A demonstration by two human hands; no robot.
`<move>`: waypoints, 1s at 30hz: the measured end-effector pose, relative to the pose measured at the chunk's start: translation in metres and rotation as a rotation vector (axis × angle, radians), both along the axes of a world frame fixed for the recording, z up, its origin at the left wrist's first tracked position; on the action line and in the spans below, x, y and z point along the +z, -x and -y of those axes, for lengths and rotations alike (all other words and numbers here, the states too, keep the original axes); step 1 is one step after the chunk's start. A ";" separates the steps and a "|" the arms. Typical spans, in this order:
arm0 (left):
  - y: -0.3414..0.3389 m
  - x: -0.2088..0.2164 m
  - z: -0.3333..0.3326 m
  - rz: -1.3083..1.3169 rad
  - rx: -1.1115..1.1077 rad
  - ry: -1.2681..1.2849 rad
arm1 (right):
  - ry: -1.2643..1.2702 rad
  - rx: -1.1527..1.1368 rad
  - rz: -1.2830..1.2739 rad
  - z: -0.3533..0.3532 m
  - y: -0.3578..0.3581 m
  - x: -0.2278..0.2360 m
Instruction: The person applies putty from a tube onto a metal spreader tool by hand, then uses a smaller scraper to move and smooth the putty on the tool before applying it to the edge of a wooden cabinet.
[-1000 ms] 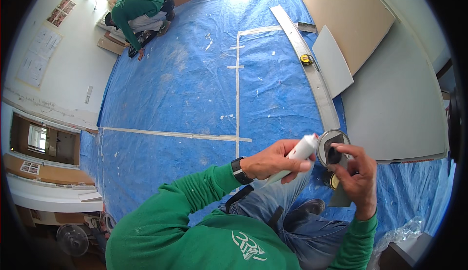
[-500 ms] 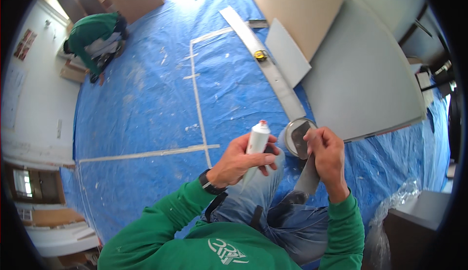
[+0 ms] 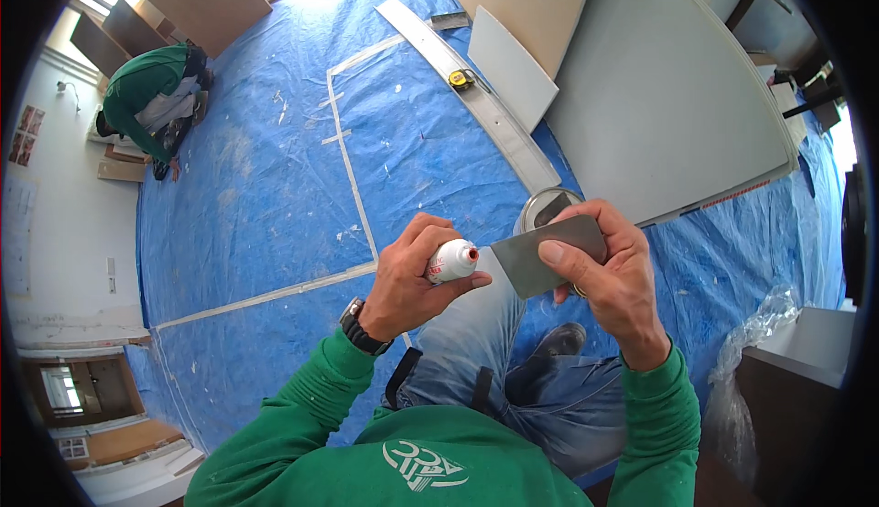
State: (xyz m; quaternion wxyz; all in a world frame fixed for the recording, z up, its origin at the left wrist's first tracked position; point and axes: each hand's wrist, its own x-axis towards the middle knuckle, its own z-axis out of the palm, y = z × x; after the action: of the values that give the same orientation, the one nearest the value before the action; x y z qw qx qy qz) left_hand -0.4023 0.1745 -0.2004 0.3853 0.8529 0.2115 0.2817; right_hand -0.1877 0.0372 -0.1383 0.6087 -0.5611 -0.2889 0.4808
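Note:
My left hand (image 3: 406, 274) is closed round a white squeeze tube (image 3: 449, 263) with a red-stained nozzle end. The tube's open tip points right, toward the metal plate. In my right hand (image 3: 623, 278), a thin grey metal spreader (image 3: 542, 262) is pinched between thumb and fingers, its flat face turned up. A small gap separates spreader and tube. Just beyond the spreader sits a round metal tin (image 3: 528, 214), partly hidden by it. A second dark plate (image 3: 553, 208) lies on the tin's top.
Blue sheeting (image 3: 265, 187) with tape lines covers the floor. A long pale board (image 3: 485, 109) carries a yellow tape measure (image 3: 461, 79). Large panels (image 3: 678, 95) lie at right. A crouching co-worker (image 3: 151, 95) is at far left; a box (image 3: 797, 361) with clear plastic stands near right.
The tube has tipped from upright to pointing right and moved slightly left. The spreader has been raised from beside my leg and turned flat, close to the tube.

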 end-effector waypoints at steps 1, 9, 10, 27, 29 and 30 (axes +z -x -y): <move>-0.001 0.001 0.000 -0.022 -0.005 -0.074 | -0.011 -0.030 0.043 0.000 0.005 0.004; -0.006 0.001 0.000 -0.071 0.017 -0.010 | 0.013 -0.013 0.137 0.003 0.001 -0.001; -0.007 -0.001 0.000 -0.068 0.013 -0.009 | 0.017 -0.009 0.138 0.003 0.002 -0.002; -0.018 -0.008 -0.005 -0.097 -0.014 -0.160 | 0.108 0.014 0.053 -0.005 -0.003 -0.008; -0.018 -0.008 -0.004 -0.120 -0.018 -0.147 | 0.107 0.015 0.055 -0.004 -0.004 -0.009; -0.019 -0.009 -0.005 -0.124 -0.018 -0.150 | 0.107 0.016 0.063 -0.004 -0.004 -0.010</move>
State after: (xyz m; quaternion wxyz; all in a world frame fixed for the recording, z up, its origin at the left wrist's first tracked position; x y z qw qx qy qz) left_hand -0.3835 0.1791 -0.2090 0.3093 0.8970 0.2056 0.2398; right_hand -0.1834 0.0408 -0.1482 0.5644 -0.6055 -0.2863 0.4825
